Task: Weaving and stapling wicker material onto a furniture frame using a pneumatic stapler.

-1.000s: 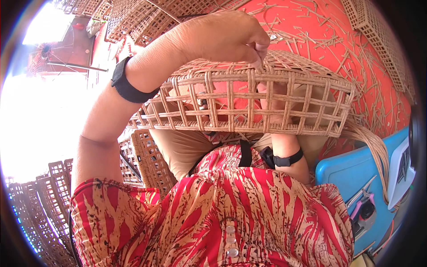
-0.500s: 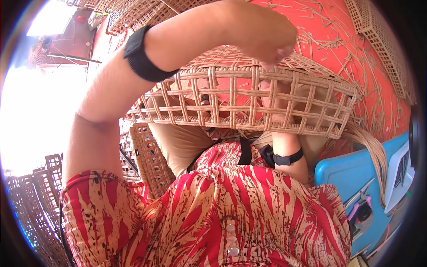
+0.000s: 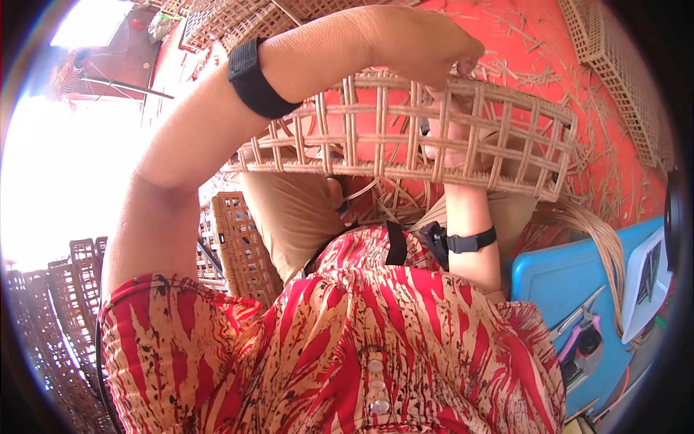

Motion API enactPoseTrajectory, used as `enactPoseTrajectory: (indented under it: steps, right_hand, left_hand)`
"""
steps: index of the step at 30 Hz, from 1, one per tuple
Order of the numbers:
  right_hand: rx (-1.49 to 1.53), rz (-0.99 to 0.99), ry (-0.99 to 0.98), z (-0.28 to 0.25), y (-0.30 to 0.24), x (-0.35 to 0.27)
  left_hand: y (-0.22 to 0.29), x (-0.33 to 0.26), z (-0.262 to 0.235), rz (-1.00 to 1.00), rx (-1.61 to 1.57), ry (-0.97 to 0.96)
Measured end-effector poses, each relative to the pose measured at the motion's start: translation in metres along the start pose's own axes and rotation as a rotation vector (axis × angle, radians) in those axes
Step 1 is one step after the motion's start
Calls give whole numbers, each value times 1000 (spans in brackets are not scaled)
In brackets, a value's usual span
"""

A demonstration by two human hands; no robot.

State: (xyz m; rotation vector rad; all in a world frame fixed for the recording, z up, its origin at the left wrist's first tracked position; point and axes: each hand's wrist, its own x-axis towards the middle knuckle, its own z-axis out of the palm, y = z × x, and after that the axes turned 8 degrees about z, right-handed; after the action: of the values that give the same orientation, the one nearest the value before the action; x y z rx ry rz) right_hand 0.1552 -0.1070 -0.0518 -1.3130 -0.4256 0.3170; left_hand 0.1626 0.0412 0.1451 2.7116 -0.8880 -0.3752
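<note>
A tan open-lattice wicker basket (image 3: 376,137) stands across my lap, its latticed side facing me. My left arm reaches over its top from the left. My left hand (image 3: 434,54) is closed on the upper rim, with the thumb on the near side and the fingers curled. Behind the lattice is my right hand (image 3: 453,134), just below the left one. Its fingers look bent, but strands cover them in part, and what they hold is hidden. A black strap (image 3: 471,240) circles my right forearm, another black band (image 3: 256,79) my left.
Cut wicker pieces (image 3: 528,43) litter the red floor. Long loose strands (image 3: 611,242) drape over a blue stool-like surface (image 3: 531,278), which bears pink-handled cutters (image 3: 578,336) and a white tray (image 3: 645,289). More woven baskets (image 3: 622,79) stand at the upper right, upper left and lower left.
The basket has tilted and its lower rim has risen away from me. Its woven far surface no longer shows above the upper rim. My left arm has shifted slightly right.
</note>
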Motion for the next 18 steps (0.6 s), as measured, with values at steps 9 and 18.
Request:
enactPoseTrajectory:
  steps: [9, 18]
  right_hand:
    - [561, 253, 63, 25, 14, 104]
    - [436, 158, 100, 13, 31, 64]
  left_hand:
    - [-72, -29, -41, -115, 117, 382]
    - [-65, -13, -18, -116, -38, 306]
